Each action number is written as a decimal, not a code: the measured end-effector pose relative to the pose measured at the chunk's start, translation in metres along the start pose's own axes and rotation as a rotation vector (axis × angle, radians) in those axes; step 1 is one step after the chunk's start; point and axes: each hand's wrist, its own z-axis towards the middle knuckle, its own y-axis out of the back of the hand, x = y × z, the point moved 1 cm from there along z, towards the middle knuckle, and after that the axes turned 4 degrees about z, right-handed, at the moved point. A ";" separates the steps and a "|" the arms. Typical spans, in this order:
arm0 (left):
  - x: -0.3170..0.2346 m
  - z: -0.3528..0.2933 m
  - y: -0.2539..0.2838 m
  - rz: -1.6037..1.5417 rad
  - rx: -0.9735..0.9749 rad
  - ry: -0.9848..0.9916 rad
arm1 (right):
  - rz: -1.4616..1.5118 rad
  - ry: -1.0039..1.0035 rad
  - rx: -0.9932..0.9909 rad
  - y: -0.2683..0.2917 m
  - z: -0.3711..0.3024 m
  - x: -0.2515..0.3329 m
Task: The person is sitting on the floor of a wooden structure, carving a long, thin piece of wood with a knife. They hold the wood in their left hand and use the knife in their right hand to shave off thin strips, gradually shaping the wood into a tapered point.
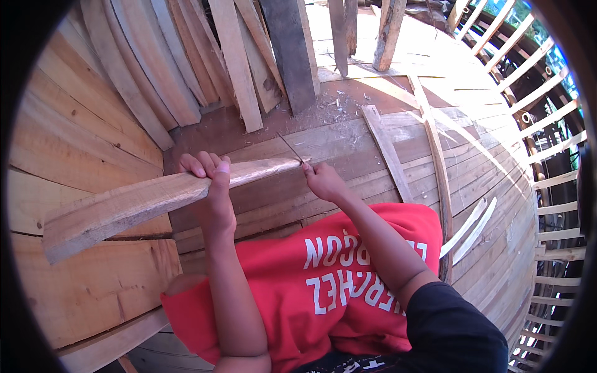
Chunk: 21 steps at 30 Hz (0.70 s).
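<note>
My left hand [214, 189] is closed around a long, rough wooden board [124, 205], with its thumb over the top edge. The board slants across in front of me, its thick end at the left and its narrowed, paler end at the right. At that narrow end my right hand [326, 181] is closed on a knife, whose thin dark blade [290, 147] points up and to the left against the wood. The knife's handle is hidden in my fist. Below both arms, a red cloth garment [267, 273] with white lettering covers my lap.
Planks [143, 56] lean upright at the back left, beside a stacked-timber wall [81, 130]. Wood shavings [339, 105] litter the slatted floor [491, 205]. Loose strips [432, 140] and two pale slivers [476, 230] lie to the right. A slatted railing [553, 205] runs along the far right.
</note>
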 end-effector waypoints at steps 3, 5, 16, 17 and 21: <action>0.001 0.004 -0.004 0.003 -0.007 0.019 | -0.067 -0.271 -0.028 0.001 0.022 -0.036; 0.002 0.004 0.007 0.038 -0.034 0.007 | -0.031 -0.178 0.030 -0.002 0.011 -0.011; 0.001 0.007 0.004 0.023 -0.035 0.000 | 0.050 -0.167 0.093 0.009 0.013 -0.017; 0.003 0.005 -0.006 0.006 -0.016 0.009 | -0.019 -0.169 -0.010 0.005 0.020 -0.045; 0.001 0.006 0.007 0.043 -0.110 0.014 | 0.022 0.000 0.044 0.004 0.000 0.011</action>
